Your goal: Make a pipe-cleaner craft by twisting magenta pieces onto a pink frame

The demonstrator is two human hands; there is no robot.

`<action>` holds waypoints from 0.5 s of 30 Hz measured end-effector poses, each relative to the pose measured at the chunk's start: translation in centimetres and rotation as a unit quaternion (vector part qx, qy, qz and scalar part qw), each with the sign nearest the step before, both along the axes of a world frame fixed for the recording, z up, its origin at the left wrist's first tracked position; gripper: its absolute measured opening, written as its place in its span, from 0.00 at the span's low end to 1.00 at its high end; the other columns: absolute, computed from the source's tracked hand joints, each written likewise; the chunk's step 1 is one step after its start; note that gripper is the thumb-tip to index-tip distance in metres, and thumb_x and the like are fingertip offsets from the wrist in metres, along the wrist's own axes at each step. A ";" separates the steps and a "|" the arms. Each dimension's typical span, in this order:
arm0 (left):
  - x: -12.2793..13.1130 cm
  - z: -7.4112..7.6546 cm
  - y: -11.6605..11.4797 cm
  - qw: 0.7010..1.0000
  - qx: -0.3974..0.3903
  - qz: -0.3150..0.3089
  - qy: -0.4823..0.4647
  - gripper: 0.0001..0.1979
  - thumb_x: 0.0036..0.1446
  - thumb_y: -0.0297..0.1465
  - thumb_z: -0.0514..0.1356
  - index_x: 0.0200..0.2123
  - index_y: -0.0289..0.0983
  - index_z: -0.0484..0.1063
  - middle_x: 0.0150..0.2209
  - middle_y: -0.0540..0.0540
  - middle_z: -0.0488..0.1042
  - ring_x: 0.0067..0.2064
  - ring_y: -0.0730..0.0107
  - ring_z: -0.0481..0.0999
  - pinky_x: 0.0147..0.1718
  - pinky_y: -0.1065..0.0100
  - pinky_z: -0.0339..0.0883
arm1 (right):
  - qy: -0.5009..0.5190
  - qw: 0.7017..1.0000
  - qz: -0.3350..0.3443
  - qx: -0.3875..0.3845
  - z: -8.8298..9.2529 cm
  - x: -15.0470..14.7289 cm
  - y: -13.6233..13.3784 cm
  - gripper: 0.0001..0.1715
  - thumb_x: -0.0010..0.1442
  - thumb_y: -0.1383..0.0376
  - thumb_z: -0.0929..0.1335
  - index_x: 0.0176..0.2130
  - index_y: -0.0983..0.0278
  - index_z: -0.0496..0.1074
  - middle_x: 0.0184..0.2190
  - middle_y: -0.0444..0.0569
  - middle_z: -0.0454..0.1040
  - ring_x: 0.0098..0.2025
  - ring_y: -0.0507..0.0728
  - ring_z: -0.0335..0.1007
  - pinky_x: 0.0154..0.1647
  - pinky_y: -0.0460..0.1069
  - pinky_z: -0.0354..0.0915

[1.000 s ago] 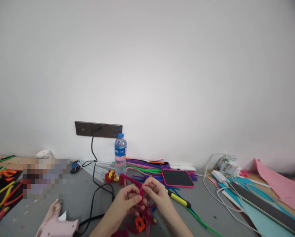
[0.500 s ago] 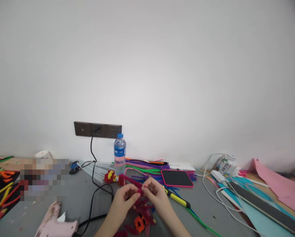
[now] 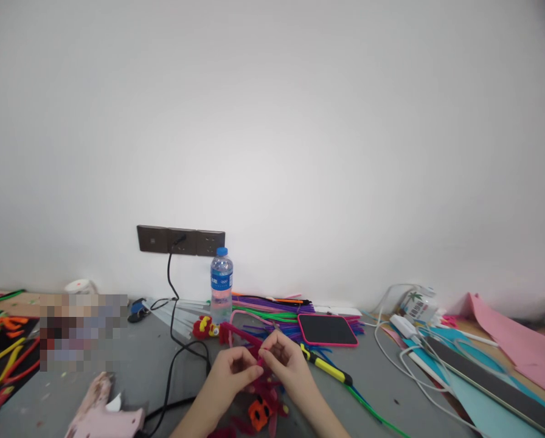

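My left hand (image 3: 236,372) and my right hand (image 3: 281,356) meet over the grey table, thumbs and fingertips pinched together. Between them is a dark pink pipe cleaner (image 3: 241,333), whose straight end sticks up to the left past my fingers. The part in my fingertips is mostly hidden. Just below my hands lies an orange pipe-cleaner piece (image 3: 259,413) with black spots, among dark red and pink fuzzy pieces. A small red and yellow pipe-cleaner figure (image 3: 204,327) sits behind my left hand, near the water bottle (image 3: 221,286).
Bundled pipe cleaners (image 3: 277,313) lie along the wall beside a pink-edged phone (image 3: 328,330). A yellow and black utility knife (image 3: 329,368) rests right of my hands. A pink glue gun (image 3: 106,420) and black cord (image 3: 168,371) are on the left. White cables (image 3: 409,365) and coloured sheets (image 3: 477,389) lie right.
Both hands stay in nearly the same place, pinching the pipe cleaner. My left fingertips have dropped slightly, and my right fingers have shifted a little left.
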State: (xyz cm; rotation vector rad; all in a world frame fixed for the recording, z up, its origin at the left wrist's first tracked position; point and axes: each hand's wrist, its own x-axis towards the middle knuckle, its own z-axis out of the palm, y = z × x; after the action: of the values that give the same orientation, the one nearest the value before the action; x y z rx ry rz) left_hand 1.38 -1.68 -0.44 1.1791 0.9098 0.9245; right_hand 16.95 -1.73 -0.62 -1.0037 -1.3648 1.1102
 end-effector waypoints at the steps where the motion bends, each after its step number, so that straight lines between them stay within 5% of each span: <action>1: 0.0 -0.1 -0.1 1.000 -0.011 0.001 -0.001 0.20 0.37 0.44 0.71 0.21 0.35 0.70 0.19 0.54 0.67 0.23 0.74 0.66 0.24 0.72 0.62 | 0.005 1.000 0.001 0.003 0.0 0.0 0.0 0.21 0.51 0.50 0.72 0.26 0.63 0.67 0.20 0.40 0.66 0.21 0.50 0.59 0.23 0.45 0.55; 15: 0.0 -0.2 -0.2 0.996 -0.070 0.000 -0.052 0.20 0.37 0.40 0.73 0.27 0.35 0.70 0.21 0.56 0.66 0.22 0.77 0.64 0.22 0.74 0.65 | -0.018 0.999 -0.012 0.028 -0.1 0.2 0.0 0.22 0.53 0.49 0.71 0.25 0.65 0.69 0.21 0.42 0.66 0.23 0.50 0.59 0.24 0.45 0.55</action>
State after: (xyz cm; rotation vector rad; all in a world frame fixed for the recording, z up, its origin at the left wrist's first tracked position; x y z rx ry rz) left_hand 1.38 -1.85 -0.66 1.0025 0.8758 0.9001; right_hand 17.20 -1.74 -0.67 -1.0016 -1.4025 1.0359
